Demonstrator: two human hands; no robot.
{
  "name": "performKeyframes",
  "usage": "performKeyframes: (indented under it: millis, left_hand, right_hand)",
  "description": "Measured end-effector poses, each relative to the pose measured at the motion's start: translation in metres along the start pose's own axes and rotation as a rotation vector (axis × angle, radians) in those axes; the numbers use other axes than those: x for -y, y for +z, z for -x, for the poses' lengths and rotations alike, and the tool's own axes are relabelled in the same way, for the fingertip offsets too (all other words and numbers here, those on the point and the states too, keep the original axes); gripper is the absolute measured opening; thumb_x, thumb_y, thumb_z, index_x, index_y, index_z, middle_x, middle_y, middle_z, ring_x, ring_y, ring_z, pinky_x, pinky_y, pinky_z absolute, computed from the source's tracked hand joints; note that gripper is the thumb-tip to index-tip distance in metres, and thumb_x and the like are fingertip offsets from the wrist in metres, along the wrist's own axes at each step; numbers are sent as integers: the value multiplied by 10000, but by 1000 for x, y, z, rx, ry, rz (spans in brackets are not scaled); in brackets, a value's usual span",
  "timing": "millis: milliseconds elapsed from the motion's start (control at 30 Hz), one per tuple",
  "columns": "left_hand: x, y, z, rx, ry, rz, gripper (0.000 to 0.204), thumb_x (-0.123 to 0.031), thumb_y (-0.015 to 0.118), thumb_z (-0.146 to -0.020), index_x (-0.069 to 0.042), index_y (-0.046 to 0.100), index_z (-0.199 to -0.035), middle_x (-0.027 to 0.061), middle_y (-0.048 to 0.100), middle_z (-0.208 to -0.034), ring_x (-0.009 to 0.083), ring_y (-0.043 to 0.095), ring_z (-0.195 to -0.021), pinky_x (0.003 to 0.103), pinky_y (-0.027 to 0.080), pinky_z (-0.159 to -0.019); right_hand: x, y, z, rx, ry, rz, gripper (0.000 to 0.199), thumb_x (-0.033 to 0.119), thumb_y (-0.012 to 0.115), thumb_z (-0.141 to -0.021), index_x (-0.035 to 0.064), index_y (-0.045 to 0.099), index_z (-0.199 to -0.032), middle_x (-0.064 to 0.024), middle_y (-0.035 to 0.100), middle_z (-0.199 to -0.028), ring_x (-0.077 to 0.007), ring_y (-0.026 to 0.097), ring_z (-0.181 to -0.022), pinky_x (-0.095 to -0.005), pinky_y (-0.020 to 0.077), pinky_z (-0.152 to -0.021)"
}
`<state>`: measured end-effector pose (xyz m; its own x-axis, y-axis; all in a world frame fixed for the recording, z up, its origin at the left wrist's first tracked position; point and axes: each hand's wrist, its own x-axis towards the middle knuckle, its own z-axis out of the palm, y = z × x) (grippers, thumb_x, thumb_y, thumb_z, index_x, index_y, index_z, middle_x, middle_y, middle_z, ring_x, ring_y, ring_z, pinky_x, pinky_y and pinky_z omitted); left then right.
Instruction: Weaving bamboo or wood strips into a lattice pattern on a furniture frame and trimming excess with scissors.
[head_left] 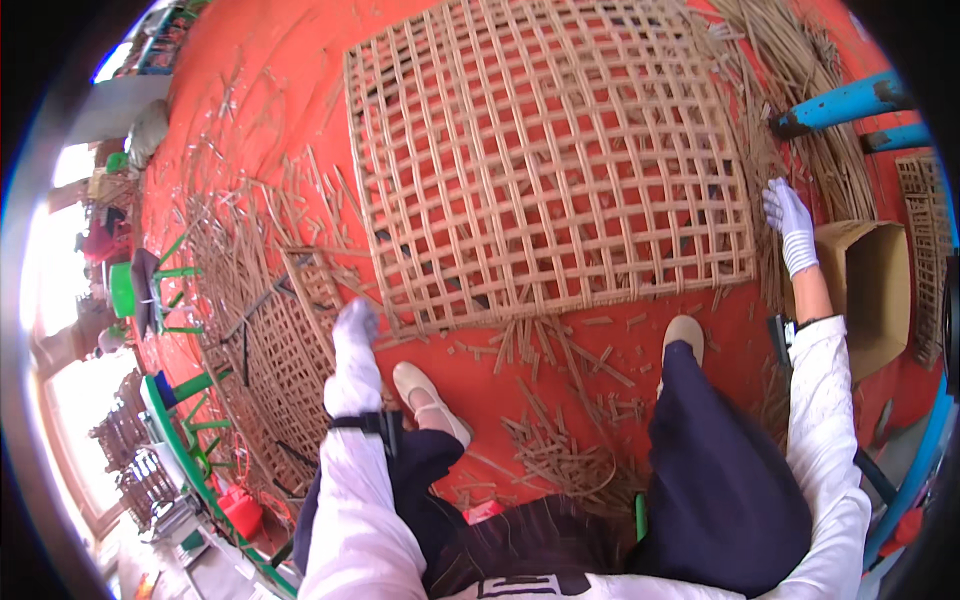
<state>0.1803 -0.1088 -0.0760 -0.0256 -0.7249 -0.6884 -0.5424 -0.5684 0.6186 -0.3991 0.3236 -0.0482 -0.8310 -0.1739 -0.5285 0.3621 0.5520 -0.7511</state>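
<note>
A large open lattice panel (pixel 560 290) woven from tan flat strips lies in front of me on the red floor. My left hand (pixel 356 322), in a pale glove, is just off the panel's near left corner; its fingers are blurred. Beyond the right edge of the panel, my right hand (pixel 788 212) wears a white glove with a ribbed cuff. Its fingers are loosely bent and slightly apart, with nothing visible in them. Below that hand, a long bundle of loose strips (pixel 825 130) runs along the panel's right side.
An open cardboard box (pixel 880 290) stands by my right forearm. Blue metal legs (pixel 850 103) reach in above it. Another woven piece (pixel 290 355) lies at my left, near green stools (pixel 120 290). Strip offcuts (pixel 560 450) litter the red floor (pixel 270 90) between my feet.
</note>
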Motion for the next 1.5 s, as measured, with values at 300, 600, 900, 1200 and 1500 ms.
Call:
performKeyframes:
  millis: [300, 600, 900, 1200, 1500]
  left_hand:
    - [-91, 48, -20, 185, -68, 219, 492, -503, 481, -914, -74, 550, -1145, 65, 636, -975, 190, 590, -808, 314, 480, -722]
    - [-165, -1, 28, 588, -53, 327, 591, -484, 441, -931, 73, 564, -1085, 129, 640, -938, 232, 582, -822, 301, 457, -804]
    - [-197, 25, 34, 547, 85, 531, 785, -461, 562, -879, 133, 311, -1326, 287, 373, -1354, 308, 385, -1247, 360, 252, -1071]
    - [-162, 128, 34, 535, -170, 655, 607, -487, 617, -822, 9, 489, -1147, 165, 637, -911, 259, 627, -703, 361, 523, -624]
    - [-127, 185, -1, 666, -389, 835, 293, -371, 573, -872, -82, 570, -919, 114, 609, -703, 257, 603, -599, 412, 514, -584]
  right_hand:
    - [45, -2, 52, 73, 123, -176, 670, 464, 550, -887, -29, 428, -1324, -127, 440, -1370, -209, 382, -1276, -316, 228, -1094]
    - [113, -29, 69, 54, -10, -133, 636, 492, 378, -953, 6, 394, -1362, -120, 415, -1388, -214, 376, -1277, -327, 230, -1098]
    - [244, -83, 24, -76, -181, -248, 570, 429, 378, -960, 25, 389, -1362, -136, 441, -1367, -263, 419, -1260, -368, 265, -1084]
    - [198, 109, 135, 265, -600, 196, 215, 170, 541, -893, 24, 627, -1026, -70, 638, -915, -141, 583, -789, -267, 465, -739]
    - [143, 286, 234, 695, -286, 210, 369, 364, 558, -880, 34, 603, -1038, -172, 628, -945, -328, 590, -944, -377, 466, -805]
